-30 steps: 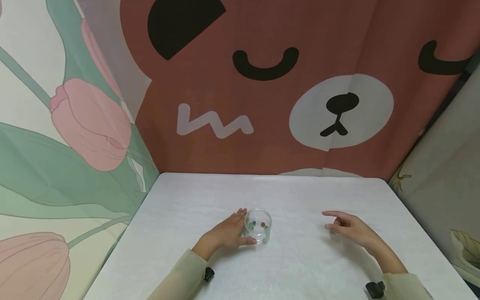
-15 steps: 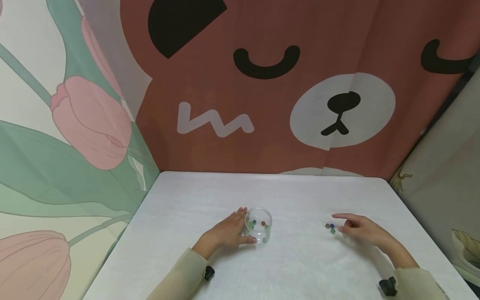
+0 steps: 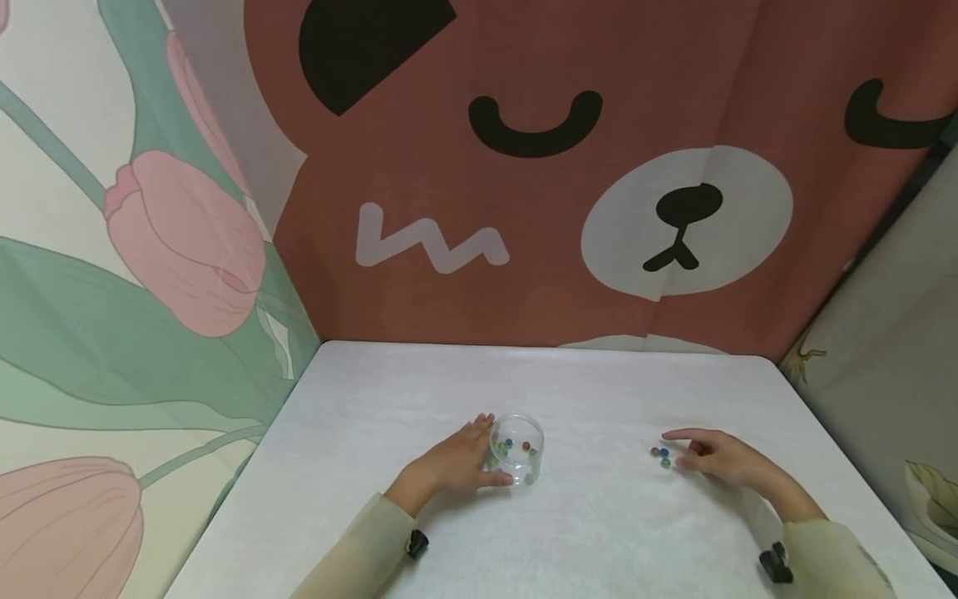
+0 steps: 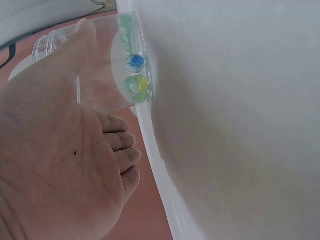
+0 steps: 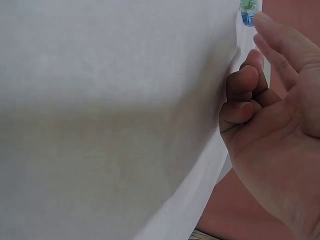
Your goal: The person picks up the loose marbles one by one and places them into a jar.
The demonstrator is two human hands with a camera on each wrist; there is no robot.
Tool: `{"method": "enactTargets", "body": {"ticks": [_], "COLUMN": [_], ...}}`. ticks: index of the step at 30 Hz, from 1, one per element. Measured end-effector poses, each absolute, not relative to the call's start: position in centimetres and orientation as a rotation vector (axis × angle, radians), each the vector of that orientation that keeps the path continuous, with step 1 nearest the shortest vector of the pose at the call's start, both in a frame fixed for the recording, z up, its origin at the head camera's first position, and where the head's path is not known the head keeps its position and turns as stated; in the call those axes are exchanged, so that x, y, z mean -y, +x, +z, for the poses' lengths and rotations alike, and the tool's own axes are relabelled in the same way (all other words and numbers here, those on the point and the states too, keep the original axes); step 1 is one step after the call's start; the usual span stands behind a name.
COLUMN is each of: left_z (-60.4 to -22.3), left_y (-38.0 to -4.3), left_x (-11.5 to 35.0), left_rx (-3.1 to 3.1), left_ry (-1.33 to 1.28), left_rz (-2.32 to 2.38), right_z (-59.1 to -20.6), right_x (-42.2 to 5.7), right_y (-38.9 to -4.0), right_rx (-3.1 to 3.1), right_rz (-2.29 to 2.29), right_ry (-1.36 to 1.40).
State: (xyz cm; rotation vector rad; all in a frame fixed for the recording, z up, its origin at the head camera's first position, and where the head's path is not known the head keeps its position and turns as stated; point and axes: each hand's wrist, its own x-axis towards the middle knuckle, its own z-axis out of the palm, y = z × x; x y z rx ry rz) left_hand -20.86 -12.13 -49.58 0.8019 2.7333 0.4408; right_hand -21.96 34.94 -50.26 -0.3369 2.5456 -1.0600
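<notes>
A clear round cup (image 3: 516, 449) stands on the white table with several coloured marbles (image 4: 135, 85) at its bottom. My left hand (image 3: 460, 457) holds it from the left side, thumb across the front and fingers toward the back. To the right lie three loose marbles (image 3: 665, 463): one brownish, one blue and one green. Close beside them is my right hand (image 3: 722, 459), index finger and thumb extended and apart, the other fingers curled toward the palm. Nothing shows between its index finger and thumb. In the right wrist view, a blue marble (image 5: 248, 19) appears just past the fingertips.
The white-covered table (image 3: 584, 532) ends at the back against a brown bear-print cloth (image 3: 419, 308). A tulip-print cloth (image 3: 187, 249) hangs at the left, and a pale cloth (image 3: 891, 333) at the right. Black wrist cameras (image 3: 776, 563) sit at both cuffs.
My right hand has drawn back to the right, uncovering the three loose marbles, and has stayed nearly still for the last half second. My left hand and the cup stay in place.
</notes>
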Motion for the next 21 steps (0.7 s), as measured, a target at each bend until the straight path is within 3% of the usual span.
{"method": "enactTargets", "body": {"ticks": [21], "left_z": [-49.4], "left_y": [-20.7], "left_x": [11.9], "left_rx": [-2.729], "left_ry": [0.797], "left_rz": [0.446], "right_z": [-49.9], "right_x": [-33.9], "right_y": [-22.2], "right_rx": [-2.637], "right_rz": [-0.9], "right_ry": [-0.326]}}
